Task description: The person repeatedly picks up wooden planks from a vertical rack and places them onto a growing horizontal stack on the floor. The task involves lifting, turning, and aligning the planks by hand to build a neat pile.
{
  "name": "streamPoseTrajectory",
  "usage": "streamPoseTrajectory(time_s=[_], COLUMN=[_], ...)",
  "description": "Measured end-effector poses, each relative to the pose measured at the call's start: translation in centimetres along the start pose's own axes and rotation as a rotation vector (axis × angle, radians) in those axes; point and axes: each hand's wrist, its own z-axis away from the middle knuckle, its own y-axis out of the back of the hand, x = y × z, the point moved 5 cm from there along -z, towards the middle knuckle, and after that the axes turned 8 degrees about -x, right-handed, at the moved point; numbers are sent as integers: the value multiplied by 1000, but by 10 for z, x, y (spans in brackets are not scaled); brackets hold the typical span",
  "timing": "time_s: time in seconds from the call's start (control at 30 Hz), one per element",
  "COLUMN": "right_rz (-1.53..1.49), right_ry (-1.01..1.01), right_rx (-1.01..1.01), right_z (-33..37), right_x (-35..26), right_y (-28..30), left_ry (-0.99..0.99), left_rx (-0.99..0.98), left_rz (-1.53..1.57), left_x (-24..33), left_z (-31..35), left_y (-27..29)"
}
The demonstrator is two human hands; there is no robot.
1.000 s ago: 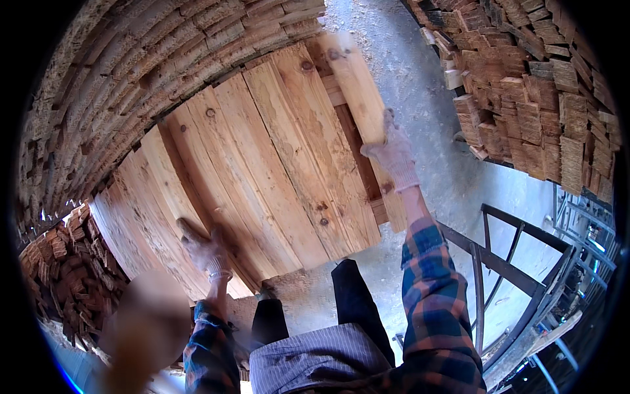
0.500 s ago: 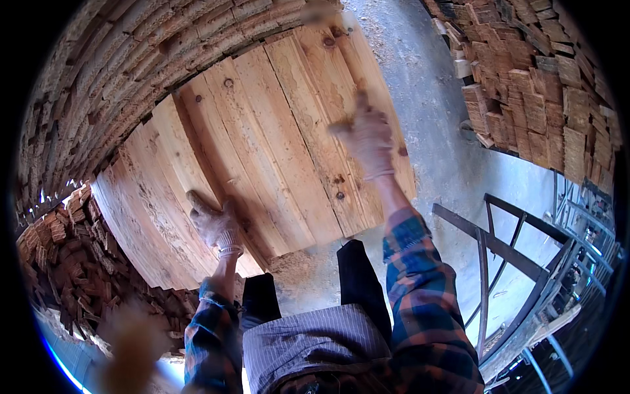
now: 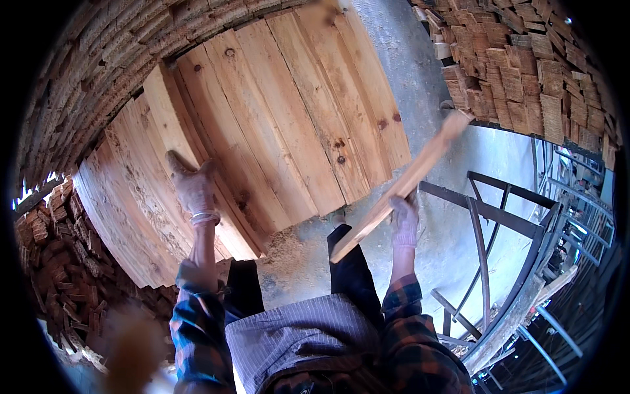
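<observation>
Rough concrete floor, grey and dusty (image 3: 397, 56), runs between two big stacks of rough-cut brown wood, one curving along the upper left (image 3: 111, 85) and the other at upper right (image 3: 525, 79). Loose heap of broken brown wood scraps (image 3: 62, 289) at lower left too. Most of the middle is a layer of pale, knotty wooden planks (image 3: 289, 125) lying side by side. One light tan plank with a thick edge (image 3: 176, 125) sits proud of its neighbours, and the gloved left hand (image 3: 192, 187) lies over it, fingers spread; can't tell if it's really gripping. Gloved right hand (image 3: 405, 215) is closed around a long, narrow, pale wooden strip (image 3: 410, 174), held slantwise just off the planks' near right corner, above the floor. Dark angular metal frame (image 3: 499, 215) is right beside that hand.
</observation>
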Motion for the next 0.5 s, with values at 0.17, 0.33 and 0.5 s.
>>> streamPoseTrajectory(time_s=[0.17,0.33,0.5], right_rz=[68,97,129], right_ry=[-163,-153,-236], right_rx=[100,59,67], right_z=[31,0,25], right_x=[90,93,76], right_y=[-5,-29,-25], left_ry=[-236,52,238], left_rx=[-198,12,279], left_rz=[1103,1305,1353], left_x=[-69,-184,-240], left_z=[39,91,156], left_y=[34,79,78])
